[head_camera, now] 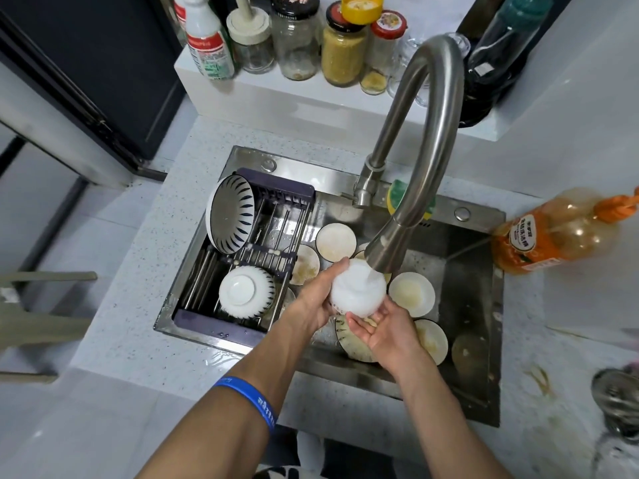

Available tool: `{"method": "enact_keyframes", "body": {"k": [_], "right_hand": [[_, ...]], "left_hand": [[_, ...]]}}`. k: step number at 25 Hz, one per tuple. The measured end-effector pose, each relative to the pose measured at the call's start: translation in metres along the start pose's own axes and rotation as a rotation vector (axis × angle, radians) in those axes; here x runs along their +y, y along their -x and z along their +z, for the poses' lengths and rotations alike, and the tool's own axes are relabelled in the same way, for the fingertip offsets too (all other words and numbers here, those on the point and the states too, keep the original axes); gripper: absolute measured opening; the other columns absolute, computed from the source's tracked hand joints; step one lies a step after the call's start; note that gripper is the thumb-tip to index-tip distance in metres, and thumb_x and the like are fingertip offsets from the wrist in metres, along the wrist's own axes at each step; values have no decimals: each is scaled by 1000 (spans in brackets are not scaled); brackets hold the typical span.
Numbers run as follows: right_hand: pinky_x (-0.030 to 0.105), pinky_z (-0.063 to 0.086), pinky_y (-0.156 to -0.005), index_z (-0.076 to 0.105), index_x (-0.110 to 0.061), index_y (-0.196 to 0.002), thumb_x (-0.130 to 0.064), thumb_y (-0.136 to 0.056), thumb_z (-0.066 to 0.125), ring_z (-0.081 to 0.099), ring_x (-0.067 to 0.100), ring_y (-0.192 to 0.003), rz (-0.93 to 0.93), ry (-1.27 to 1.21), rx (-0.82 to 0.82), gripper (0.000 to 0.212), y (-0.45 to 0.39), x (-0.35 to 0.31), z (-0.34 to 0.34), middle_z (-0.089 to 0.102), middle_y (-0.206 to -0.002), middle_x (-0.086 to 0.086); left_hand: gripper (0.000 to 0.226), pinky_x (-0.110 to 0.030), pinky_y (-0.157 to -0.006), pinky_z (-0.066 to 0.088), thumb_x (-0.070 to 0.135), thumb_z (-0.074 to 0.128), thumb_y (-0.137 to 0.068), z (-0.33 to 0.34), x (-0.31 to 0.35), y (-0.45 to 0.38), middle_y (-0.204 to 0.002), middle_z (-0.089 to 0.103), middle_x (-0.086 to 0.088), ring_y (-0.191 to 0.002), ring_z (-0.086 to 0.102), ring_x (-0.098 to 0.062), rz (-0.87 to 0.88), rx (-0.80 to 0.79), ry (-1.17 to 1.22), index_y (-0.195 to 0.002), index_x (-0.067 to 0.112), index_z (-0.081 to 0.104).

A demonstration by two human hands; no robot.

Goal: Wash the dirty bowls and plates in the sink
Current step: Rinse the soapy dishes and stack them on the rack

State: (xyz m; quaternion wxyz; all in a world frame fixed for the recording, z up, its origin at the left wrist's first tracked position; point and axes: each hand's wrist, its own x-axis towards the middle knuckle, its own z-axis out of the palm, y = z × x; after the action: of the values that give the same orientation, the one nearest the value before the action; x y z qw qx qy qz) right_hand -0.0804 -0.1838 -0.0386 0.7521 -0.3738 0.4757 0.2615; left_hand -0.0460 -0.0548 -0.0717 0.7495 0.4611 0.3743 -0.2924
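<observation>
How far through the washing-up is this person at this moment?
Early on. Done: two bowls sit in the drying rack. In hand: a white bowl under the running faucet, gripped by the left hand, right hand beneath. Left: about six soiled dishes in the sink.

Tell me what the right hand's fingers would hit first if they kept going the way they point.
The right hand points up-left under the white bowl. Going straight on, its fingers would probably meet the bowl's underside, then the left hand holding it. Depth is unclear in this single view.
</observation>
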Motion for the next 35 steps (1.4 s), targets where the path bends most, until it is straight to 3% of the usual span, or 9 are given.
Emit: {"method": "enact_keyframes", "body": {"k": [5,11,13,16,19,23,26,31,35], "right_hand": [[40,58,-62,54,-10,-122,-47,-98,52,67,36,-92,11,177,69,44,-14,1,9,64,-114,17],[26,51,-76,54,-25,-127,-15,-95,57,61,11,-97,-887,1053,-62,34,-6,3,-13,57,-118,-9],[24,48,-80,63,-21,-117,-24,-94,63,59,8,-96,-990,1394,-153,24,-8,0,-27,57,-113,-12],[28,43,-72,68,-17,-100,-32,-92,65,55,14,-86,-1092,1634,-80,17,-13,-5,-35,59,-95,-8],[34,45,-63,68,-13,-90,-27,-89,70,56,24,-77,-1277,1809,37,14,-11,-6,-38,60,-88,-1],[36,47,-61,68,-11,-87,-22,-86,73,56,27,-75,-1325,1760,157,13,-6,3,-24,62,-85,4],[38,49,-62,68,-11,-87,-23,-87,72,58,29,-78,-1276,1848,287,13,-1,18,-16,61,-85,4],[38,50,-58,68,-11,-81,-19,-81,77,57,28,-73,-1282,1793,297,12,1,26,-6,60,-81,4],[35,50,-53,68,-12,-75,-16,-72,84,59,27,-71,-1259,1846,344,17,4,22,-11,61,-77,3]], "left_hand": [[40,-35,-77,60,21,81,-79,10,7,14,-105,74,-9,-99,70,-28,80,-32,-44,-114,10,66],[30,-30,-85,56,19,80,-74,-9,7,24,-97,75,7,-94,66,-15,690,-109,-1270,-102,29,75],[31,-30,-103,42,15,76,-78,-20,13,27,-109,71,4,-112,56,-17,844,-236,-1602,-106,26,74],[32,-36,-114,24,28,75,-83,-27,17,31,-134,54,2,-132,36,-22,967,-77,-1891,-115,24,70],[48,-43,-122,18,20,74,-84,-33,13,29,-156,30,-1,-143,24,-22,735,32,-1497,-130,30,62],[52,-22,-87,55,6,56,-96,-26,10,35,-128,62,3,-104,60,-8,301,-39,-365,-140,32,47],[17,-34,-84,55,21,52,-102,-23,10,41,-100,69,2,-89,64,-13,196,22,-239,-112,18,65],[19,-27,-73,58,10,55,-98,-16,10,28,-115,67,-13,-102,62,-25,181,60,-114,-115,9,66],[19,-44,-91,56,3,59,-94,-8,7,19,-112,70,-13,-102,65,-30,145,88,-164,-101,19,67]]}}
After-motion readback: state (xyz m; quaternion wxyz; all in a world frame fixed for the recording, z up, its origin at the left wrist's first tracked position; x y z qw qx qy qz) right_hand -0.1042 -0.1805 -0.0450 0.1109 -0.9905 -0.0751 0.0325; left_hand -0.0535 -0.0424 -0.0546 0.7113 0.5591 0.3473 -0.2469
